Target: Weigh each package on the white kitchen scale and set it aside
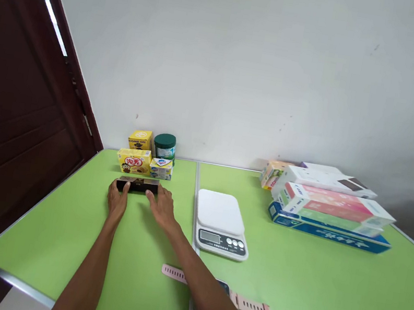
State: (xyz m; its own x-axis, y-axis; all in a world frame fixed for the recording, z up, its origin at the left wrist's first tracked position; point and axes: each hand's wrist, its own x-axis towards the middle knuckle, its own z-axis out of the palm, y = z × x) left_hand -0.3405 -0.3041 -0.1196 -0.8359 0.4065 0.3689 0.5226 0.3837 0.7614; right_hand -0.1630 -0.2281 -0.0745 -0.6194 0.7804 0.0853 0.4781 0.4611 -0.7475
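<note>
A slim black box (141, 186) lies lengthwise on the left half of the green table, just in front of a small group of packages. My left hand (117, 200) grips its left end, thumb on the near face and fingers round the side. At the right end, my right hand (162, 207) holds the box between thumb and fingers; the fingertips are partly hidden. Right behind it stand a yellow snack box (134, 161) and a small yellow-and-white box (161, 168). Farther back are another yellow box (141, 140) and a green-lidded jar (164, 145).
A white kitchen scale (221, 213) sits right of the table's seam. A pink-strapped watch (251, 306) lies near me, partly under my right forearm. Several stacked cartons (329, 204) rest at the right, with a blue box (331, 234) at the front. A wall runs behind.
</note>
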